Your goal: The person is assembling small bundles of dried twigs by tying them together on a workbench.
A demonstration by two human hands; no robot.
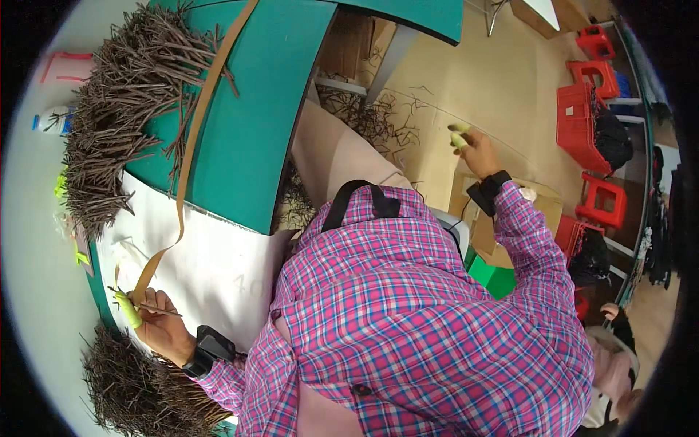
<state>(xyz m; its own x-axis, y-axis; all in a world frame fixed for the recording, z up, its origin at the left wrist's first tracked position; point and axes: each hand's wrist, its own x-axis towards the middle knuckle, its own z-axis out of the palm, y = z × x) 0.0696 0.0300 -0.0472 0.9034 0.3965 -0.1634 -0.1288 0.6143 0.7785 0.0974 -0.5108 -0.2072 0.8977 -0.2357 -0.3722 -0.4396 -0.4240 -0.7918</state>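
My left hand [162, 325] rests at the lower left on a white sheet [218, 269]. It pinches the end of a long tan strip [191, 138] together with a thin brown twig [156, 310]. One finger wears a yellow-green cover. The strip runs up across the green table top [269, 109] to the far edge. My right hand [475, 149] is stretched out to the right over the tan floor, above a cardboard box [482, 226]. Its fingertips wear yellow-green covers, and I see nothing in it. Both wrists carry black bands.
Heaps of dark twigs lie at the upper left [120, 109] and lower left [138, 393], with more scattered under the table [371, 120]. Red plastic stools and crates [586, 120] line the right side. Another person [619, 364] sits at the lower right.
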